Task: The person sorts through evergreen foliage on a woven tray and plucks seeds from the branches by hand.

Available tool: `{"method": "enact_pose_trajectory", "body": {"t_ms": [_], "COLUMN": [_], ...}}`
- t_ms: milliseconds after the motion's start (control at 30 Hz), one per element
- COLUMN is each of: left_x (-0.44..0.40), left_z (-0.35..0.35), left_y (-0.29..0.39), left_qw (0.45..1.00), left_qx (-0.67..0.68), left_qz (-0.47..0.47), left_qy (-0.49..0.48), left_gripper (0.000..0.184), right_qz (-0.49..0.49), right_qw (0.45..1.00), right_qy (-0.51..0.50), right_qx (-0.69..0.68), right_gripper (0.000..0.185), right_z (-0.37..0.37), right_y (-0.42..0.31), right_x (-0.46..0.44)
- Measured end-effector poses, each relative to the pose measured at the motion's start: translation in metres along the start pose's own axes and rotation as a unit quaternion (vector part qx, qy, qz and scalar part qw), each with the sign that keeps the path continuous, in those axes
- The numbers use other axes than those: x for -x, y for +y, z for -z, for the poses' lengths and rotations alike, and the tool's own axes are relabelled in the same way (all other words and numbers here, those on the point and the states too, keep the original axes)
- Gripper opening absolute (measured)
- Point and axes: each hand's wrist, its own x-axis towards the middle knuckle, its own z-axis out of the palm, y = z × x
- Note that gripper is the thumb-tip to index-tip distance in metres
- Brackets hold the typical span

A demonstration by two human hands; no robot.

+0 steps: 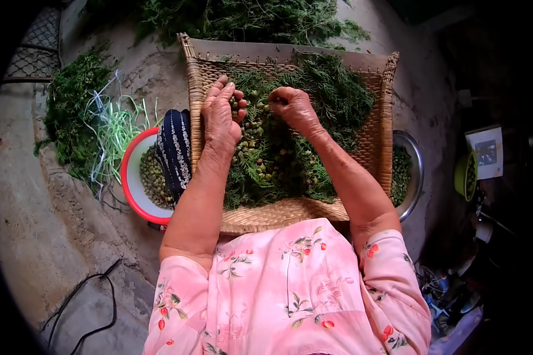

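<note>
A woven wicker tray (385, 148) lies in front of me, covered with cut evergreen sprigs (337, 89) and small round green cones (257, 151). Over its left part, my left hand (220, 115) is turned palm inward, its fingers curled around several green cones. My right hand (295, 109) hovers above the middle of the tray with thumb and fingers pinched together. Whatever sits between those fingertips is too small and dark to make out. The two hands are a short way apart and do not touch.
A red-rimmed white basin (134, 192) of cones stands left of the tray, with dark patterned cloth (175, 148) over its edge. A metal bowl (418, 171) of cones is at the right. Green and white plastic strings (121, 127) and cut branches (219, 21) lie around.
</note>
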Motion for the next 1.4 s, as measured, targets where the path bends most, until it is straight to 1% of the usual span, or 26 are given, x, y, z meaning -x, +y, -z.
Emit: {"method": "enact_pose_trajectory", "body": {"t_ms": [67, 100, 167, 267, 333, 367, 400, 467, 500, 600, 633, 667, 700, 733, 767, 800, 867, 1000, 1067, 1133, 1167, 1200, 1267, 1300, 1367, 1400], "left_x": [-0.001, -0.001, -0.001, -0.007, -0.009, -0.009, -0.009, -0.009, -0.010, -0.010, -0.010, -0.011, -0.011, -0.012, -0.012, -0.012, -0.011, -0.013, -0.014, -0.013, -0.012, -0.010, -0.007, -0.010, -0.009, -0.008], "left_z": [0.002, 0.003, 0.004, 0.007, 0.008, 0.009, 0.009, 0.008, 0.008, 0.007, 0.007, 0.007, 0.008, 0.009, 0.009, 0.009, 0.009, 0.010, 0.011, 0.010, 0.010, 0.009, 0.006, 0.007, 0.006, 0.005], "left_y": [0.001, 0.001, 0.001, -0.002, -0.003, -0.003, -0.002, -0.003, -0.002, -0.003, -0.003, -0.003, -0.004, -0.005, -0.005, -0.005, -0.004, -0.006, -0.007, -0.007, -0.007, -0.007, -0.007, -0.011, -0.012, -0.012], "left_qw": [1.000, 0.999, 0.999, 0.997, 0.994, 0.994, 0.994, 0.993, 0.992, 0.992, 0.992, 0.993, 0.993, 0.992, 0.992, 0.992, 0.993, 0.992, 0.992, 0.992, 0.991, 0.991, 0.989, 0.988, 0.984, 0.980], "left_qx": [0.005, 0.009, 0.018, 0.030, 0.046, 0.047, 0.050, 0.053, 0.057, 0.056, 0.051, 0.046, 0.045, 0.043, 0.042, 0.042, 0.031, 0.026, 0.018, 0.010, 0.002, 0.003, -0.003, -0.008, -0.004, 0.000], "left_qz": [0.017, 0.033, 0.049, 0.075, 0.096, 0.097, 0.098, 0.100, 0.105, 0.111, 0.111, 0.111, 0.111, 0.115, 0.119, 0.119, 0.116, 0.123, 0.120, 0.124, 0.128, 0.128, 0.141, 0.147, 0.165, 0.183], "left_qy": [-0.011, -0.023, -0.013, -0.008, -0.014, -0.014, -0.016, -0.019, -0.025, -0.028, -0.024, -0.021, -0.020, -0.020, -0.019, -0.019, -0.019, -0.017, -0.023, -0.025, -0.026, -0.026, -0.038, -0.053, -0.067, -0.081], "left_gripper": [0.017, 0.016, 0.016, 0.017, 0.017, 0.017, 0.017, 0.018, 0.018, 0.019, 0.020, 0.020, 0.020, 0.020, 0.020, 0.020, 0.019, 0.018, 0.019, 0.021, 0.022, 0.022, 0.026, 0.032, 0.034, 0.037], "right_qz": [0.064, 0.064, 0.037, 0.071, -0.035, -0.102, -0.192, -0.209, -0.218, -0.184, -0.191, -0.197, -0.134, -0.067, 0.048, 0.085, 0.083, 0.107, 0.119, 0.015, -0.023, -0.064, -0.065, -0.066, 0.076, 0.075], "right_qw": [0.990, 0.990, 0.980, 0.985, 0.999, 0.986, 0.935, 0.830, 0.812, 0.819, 0.850, 0.905, 0.960, 0.990, 0.996, 0.990, 0.980, 0.976, 0.979, 0.996, 0.999, 0.997, 0.996, 0.996, 0.997, 0.997], "right_qy": [0.012, 0.011, -0.025, -0.012, -0.023, -0.030, -0.052, -0.027, -0.011, -0.038, -0.052, -0.061, -0.069, -0.074, -0.058, -0.064, -0.082, -0.098, -0.067, -0.065, -0.040, -0.040, -0.028, -0.027, -0.022, -0.023], "right_qx": [0.127, 0.127, 0.193, 0.158, -0.017, -0.125, -0.295, -0.517, -0.541, -0.543, -0.488, -0.372, -0.238, -0.098, 0.044, 0.091, 0.162, 0.164, 0.151, 0.054, 0.006, -0.024, -0.061, -0.061, 0.026, 0.025], "right_gripper": [0.016, 0.016, 0.018, 0.018, 0.018, 0.020, 0.023, 0.012, 0.008, 0.009, 0.019, 0.014, 0.012, 0.011, 0.014, 0.019, 0.020, 0.020, 0.018, 0.018, 0.019, 0.021, 0.022, 0.022, 0.024, 0.024], "right_z": [-0.010, -0.011, -0.011, -0.010, 0.004, 0.012, 0.022, 0.033, 0.036, 0.037, 0.036, 0.035, 0.030, 0.026, 0.021, 0.018, 0.014, 0.010, 0.007, 0.015, 0.018, 0.022, 0.025, 0.025, 0.022, 0.017], "right_y": [0.009, 0.005, -0.006, 0.010, 0.002, 0.001, 0.002, -0.003, -0.012, -0.001, -0.001, -0.002, -0.004, -0.004, 0.006, 0.007, 0.005, 0.005, 0.012, 0.002, 0.001, -0.008, -0.025, -0.035, -0.055, -0.063], "right_x": [0.000, 0.001, 0.003, 0.001, 0.002, -0.001, -0.003, -0.003, -0.003, -0.005, -0.004, -0.003, 0.000, 0.002, 0.003, 0.007, 0.008, 0.010, 0.011, 0.008, 0.006, 0.003, 0.001, 0.000, 0.001, 0.002]}}
